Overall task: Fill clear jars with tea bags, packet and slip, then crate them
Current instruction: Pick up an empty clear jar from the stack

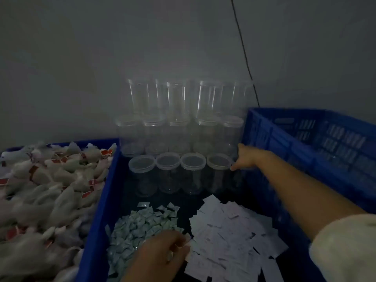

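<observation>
Your left hand (162, 252) lies low in the middle tray (95, 218), on the border between the packets (138, 226) and the slips (230, 231). Its fingers are curled and seem to pinch something small and pale there, but the picture is too dark and blurred to say which it is. The packets form a greenish heap on the left of the tray floor, and the white slips spread on the right, touching the heap.

Your right hand (245, 159) reaches further, across the slips, to the front row of jars (181, 171). Its fingers are at the rim of the rightmost jar (219, 169); whether they grasp it or only touch it, I cannot tell. The four jars of this row stand upright and open. Behind them more jars stand stacked in two levels against the wall (81, 68).

On the left, a tray holds many tea bags (44, 190) with red tags. On the right stands a blue crate (305, 139), higher than the trays. A thin black cable (243, 47) hangs down the grey wall.
</observation>
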A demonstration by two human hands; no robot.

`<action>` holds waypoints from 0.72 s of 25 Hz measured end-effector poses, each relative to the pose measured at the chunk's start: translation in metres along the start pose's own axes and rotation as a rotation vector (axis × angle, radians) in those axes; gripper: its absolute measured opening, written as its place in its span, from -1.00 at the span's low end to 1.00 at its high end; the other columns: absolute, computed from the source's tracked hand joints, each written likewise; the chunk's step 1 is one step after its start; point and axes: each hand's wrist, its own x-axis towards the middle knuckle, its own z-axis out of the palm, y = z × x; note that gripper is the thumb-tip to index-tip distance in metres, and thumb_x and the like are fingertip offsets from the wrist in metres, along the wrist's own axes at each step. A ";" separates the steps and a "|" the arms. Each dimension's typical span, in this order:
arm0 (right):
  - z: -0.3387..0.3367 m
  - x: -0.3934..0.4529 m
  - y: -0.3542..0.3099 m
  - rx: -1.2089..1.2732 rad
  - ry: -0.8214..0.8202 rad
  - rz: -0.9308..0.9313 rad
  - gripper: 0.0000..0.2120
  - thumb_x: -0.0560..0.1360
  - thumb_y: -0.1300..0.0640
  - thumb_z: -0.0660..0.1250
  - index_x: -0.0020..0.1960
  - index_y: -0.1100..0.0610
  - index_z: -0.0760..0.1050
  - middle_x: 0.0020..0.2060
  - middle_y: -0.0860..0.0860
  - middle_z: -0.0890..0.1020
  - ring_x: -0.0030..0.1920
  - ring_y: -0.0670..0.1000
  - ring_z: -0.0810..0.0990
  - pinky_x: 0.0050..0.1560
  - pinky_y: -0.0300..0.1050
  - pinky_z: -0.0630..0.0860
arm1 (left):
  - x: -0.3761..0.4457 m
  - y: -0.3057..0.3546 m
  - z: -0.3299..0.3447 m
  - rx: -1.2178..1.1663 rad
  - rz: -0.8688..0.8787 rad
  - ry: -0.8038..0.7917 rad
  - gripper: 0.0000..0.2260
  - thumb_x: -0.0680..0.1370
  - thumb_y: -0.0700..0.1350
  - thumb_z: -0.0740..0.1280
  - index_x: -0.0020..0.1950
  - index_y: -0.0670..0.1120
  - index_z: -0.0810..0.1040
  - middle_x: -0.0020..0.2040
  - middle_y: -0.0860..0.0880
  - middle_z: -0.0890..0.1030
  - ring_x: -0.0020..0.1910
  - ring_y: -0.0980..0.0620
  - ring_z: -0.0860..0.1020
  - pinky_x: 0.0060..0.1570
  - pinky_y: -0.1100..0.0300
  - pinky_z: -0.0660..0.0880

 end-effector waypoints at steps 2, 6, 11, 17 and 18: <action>-0.002 0.009 0.003 -0.047 -0.070 0.046 0.01 0.42 -0.12 0.51 0.59 0.19 -0.05 0.51 0.17 0.27 0.44 0.19 0.34 0.37 0.04 0.36 | 0.000 -0.006 0.001 -0.010 0.001 0.013 -0.89 0.52 0.10 0.32 0.03 0.18 0.52 -0.08 0.26 0.56 -0.07 0.37 0.51 -0.03 0.41 0.47; 0.001 0.022 0.010 -0.091 -0.089 0.075 0.06 0.44 -0.15 0.48 0.60 0.20 -0.15 0.57 0.15 0.14 0.51 0.18 0.24 0.46 0.04 0.29 | 0.001 -0.007 0.003 -0.006 0.009 -0.022 -0.87 0.53 0.10 0.30 0.05 0.17 0.52 -0.08 0.27 0.55 -0.08 0.37 0.51 -0.02 0.39 0.48; 0.004 0.031 0.016 -0.108 -0.098 0.048 -0.06 0.49 -0.14 0.42 0.60 0.20 -0.06 0.56 0.15 0.17 0.50 0.18 0.25 0.41 0.02 0.30 | 0.004 -0.001 0.012 -0.021 -0.015 -0.037 -0.85 0.53 0.12 0.29 0.07 0.17 0.52 -0.06 0.26 0.54 -0.08 0.37 0.51 -0.11 0.42 0.48; 0.011 0.038 0.017 -0.053 -0.087 0.071 -0.11 0.51 -0.12 0.41 0.60 0.21 -0.01 0.56 0.15 0.18 0.50 0.18 0.26 0.40 0.03 0.31 | 0.002 -0.001 0.019 -0.040 -0.040 -0.061 -0.82 0.50 0.16 0.29 0.05 0.18 0.54 -0.09 0.28 0.54 -0.10 0.36 0.51 -0.09 0.44 0.46; 0.011 0.039 0.017 -0.048 -0.084 0.075 -0.11 0.50 -0.12 0.42 0.59 0.22 0.02 0.55 0.15 0.20 0.49 0.18 0.28 0.39 0.03 0.33 | 0.002 -0.001 0.020 -0.040 -0.039 -0.066 -0.82 0.50 0.17 0.29 0.05 0.18 0.53 -0.08 0.28 0.54 -0.09 0.37 0.51 -0.06 0.43 0.47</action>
